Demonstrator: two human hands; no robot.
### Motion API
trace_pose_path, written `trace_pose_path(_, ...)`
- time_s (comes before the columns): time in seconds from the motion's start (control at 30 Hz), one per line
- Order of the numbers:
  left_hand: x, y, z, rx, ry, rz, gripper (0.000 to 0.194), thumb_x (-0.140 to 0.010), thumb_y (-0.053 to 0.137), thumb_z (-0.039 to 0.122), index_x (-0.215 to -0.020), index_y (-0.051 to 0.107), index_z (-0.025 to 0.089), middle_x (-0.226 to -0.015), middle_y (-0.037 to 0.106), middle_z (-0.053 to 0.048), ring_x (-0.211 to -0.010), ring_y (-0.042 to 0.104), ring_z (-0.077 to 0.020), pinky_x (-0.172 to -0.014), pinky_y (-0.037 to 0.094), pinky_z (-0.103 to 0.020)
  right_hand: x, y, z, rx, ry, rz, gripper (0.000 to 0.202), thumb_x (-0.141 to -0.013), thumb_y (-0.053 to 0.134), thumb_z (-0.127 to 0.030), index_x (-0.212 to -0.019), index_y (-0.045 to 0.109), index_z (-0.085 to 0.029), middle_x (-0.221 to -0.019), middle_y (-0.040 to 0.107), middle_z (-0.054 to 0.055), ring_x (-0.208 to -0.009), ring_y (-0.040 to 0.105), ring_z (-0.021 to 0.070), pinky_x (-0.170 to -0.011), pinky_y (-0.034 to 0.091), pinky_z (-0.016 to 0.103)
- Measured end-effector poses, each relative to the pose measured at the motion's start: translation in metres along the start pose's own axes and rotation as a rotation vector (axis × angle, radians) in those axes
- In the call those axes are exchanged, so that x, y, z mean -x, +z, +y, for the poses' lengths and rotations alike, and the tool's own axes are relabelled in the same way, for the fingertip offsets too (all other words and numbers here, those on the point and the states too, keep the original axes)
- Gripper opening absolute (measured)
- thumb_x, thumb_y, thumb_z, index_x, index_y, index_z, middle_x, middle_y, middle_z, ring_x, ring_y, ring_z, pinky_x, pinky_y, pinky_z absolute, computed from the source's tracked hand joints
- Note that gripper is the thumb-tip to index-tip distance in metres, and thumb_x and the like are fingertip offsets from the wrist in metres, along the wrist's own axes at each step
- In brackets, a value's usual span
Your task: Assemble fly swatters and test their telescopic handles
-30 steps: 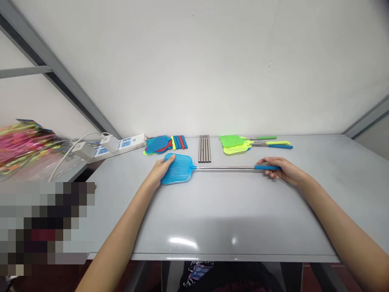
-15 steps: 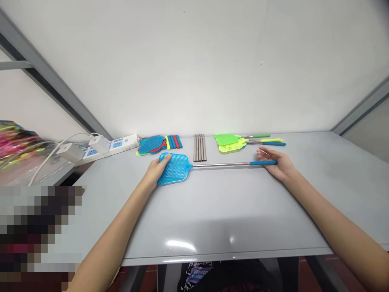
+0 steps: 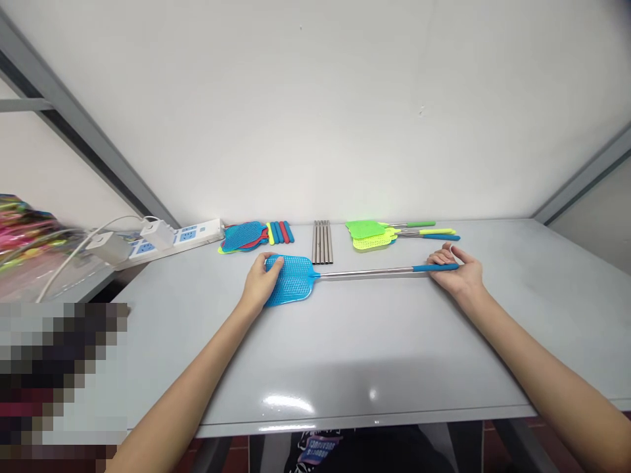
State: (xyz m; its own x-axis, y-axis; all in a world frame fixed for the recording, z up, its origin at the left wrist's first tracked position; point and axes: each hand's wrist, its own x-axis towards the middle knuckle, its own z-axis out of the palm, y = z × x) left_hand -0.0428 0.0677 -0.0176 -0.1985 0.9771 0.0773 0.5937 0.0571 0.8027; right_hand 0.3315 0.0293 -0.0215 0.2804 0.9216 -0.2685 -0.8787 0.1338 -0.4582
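From my end I see a bright blue plastic fly swatter (image 3: 290, 282), its flat mesh head perforated all over and rounded at the corners. A slim, silvery metal rod (image 3: 365, 272) joins the head to a smooth, darker blue tubular handle (image 3: 434, 267). It lies sideways to me across the grey desk (image 3: 320, 341), head left, handle right, rod straight and tilted slightly in my view. I can't tell whether it touches the surface. The head's outer edge is partly hidden.
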Motion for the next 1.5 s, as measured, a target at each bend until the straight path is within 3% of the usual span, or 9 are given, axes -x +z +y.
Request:
trace_pose_path(0.17,0.009,0.003,0.006,-0.107,0.085,-0.015,0.038,-0.074,0.044,0.047,-0.099,0.052,0.020,-0.092,0.059,-0.004,-0.082,0.054,-0.0206,-0.075,0.040,-0.031,0.001,-0.002,-0.002,-0.016,-0.011,-0.004,0.028,-0.084,0.022,-0.021,-0.065,0.041,-0.018,-0.045,0.023,-0.007,-0.033,0.031,0.0062,-0.033,0.034,0.017)
trace_pose_path(0.47,0.022,0.003,0.017,-0.255,0.234,-0.063,0.031,-0.078,0.039,0.045,-0.075,0.057,0.020,-0.077,0.060,-0.002,-0.076,0.054,-0.0195,-0.073,0.039,-0.030,0.003,-0.004,-0.007,0.098,-0.024,-0.060,0.027,-0.082,0.032,-0.019,-0.056,0.040,-0.018,-0.044,0.024,-0.006,-0.034,0.029,0.0068,-0.034,0.032,0.017)
trace_pose_path(0.57,0.031,0.008,0.021,-0.297,0.323,-0.057,0.030,-0.077,0.043,0.044,-0.080,0.060,0.019,-0.089,0.059,-0.006,-0.090,0.051,-0.0218,-0.084,0.034,-0.033,0.004,-0.002,-0.008,0.122,-0.024,-0.057,0.029,-0.082,0.031,-0.018,-0.055,0.039,-0.018,-0.043,0.023,-0.005,-0.034,0.028,0.0069,-0.035,0.031,0.017)
trace_pose_path(0.63,0.038,0.013,0.024,-0.353,0.452,-0.048,0.030,-0.078,0.045,0.044,-0.088,0.061,0.020,-0.102,0.055,-0.007,-0.101,0.047,-0.0234,-0.090,0.027,-0.037,0.005,-0.001,-0.008,0.128,-0.023,-0.052,0.029,-0.081,0.029,-0.016,-0.054,0.038,-0.018,-0.043,0.023,-0.005,-0.034,0.027,0.0068,-0.035,0.031,0.017)
trace_pose_path(0.73,0.051,0.018,0.028,-0.409,0.660,-0.154,0.031,-0.081,0.043,0.042,-0.099,0.058,0.022,-0.110,0.051,-0.007,-0.106,0.044,-0.0221,-0.091,0.024,-0.038,0.007,0.001,-0.006,0.133,-0.026,-0.054,0.030,-0.081,0.028,-0.014,-0.054,0.037,-0.018,-0.043,0.022,-0.005,-0.034,0.027,0.0068,-0.035,0.030,0.017)
trace_pose_path(0.87,0.066,0.023,0.036,-0.416,0.782,-0.343,0.026,-0.084,0.039,0.037,-0.100,0.055,0.023,-0.101,0.055,-0.004,-0.099,0.047,-0.0183,-0.088,0.025,-0.036,0.009,0.001,-0.002,0.160,-0.024,-0.083,0.028,-0.081,0.032,-0.015,-0.053,0.036,-0.018,-0.045,0.020,-0.005,-0.035,0.026,0.0070,-0.035,0.030,0.018)
trace_pose_path(1.1,0.072,0.025,0.042,-0.462,0.799,-0.545,0.029,-0.090,0.026,0.028,-0.076,0.050,0.018,-0.068,0.056,-0.001,-0.065,0.050,-0.0146,-0.072,0.032,-0.031,0.011,0.000,0.005,0.191,-0.011,-0.136,0.030,-0.078,0.036,-0.014,-0.049,0.029,-0.018,-0.044,0.019,-0.005,-0.035,0.023,0.0071,-0.035,0.028,0.019)
trace_pose_path(1.5,0.078,0.021,0.047,-0.521,0.762,-0.603,0.032,-0.090,0.020,0.028,-0.068,0.042,0.020,-0.055,0.046,0.002,-0.050,0.038,-0.0139,-0.063,0.032,-0.030,0.014,0.004,0.006,0.195,-0.026,-0.154,0.036,-0.085,0.025,-0.019,-0.050,0.030,-0.017,-0.042,0.021,-0.005,-0.034,0.020,0.0068,-0.035,0.026,0.019)
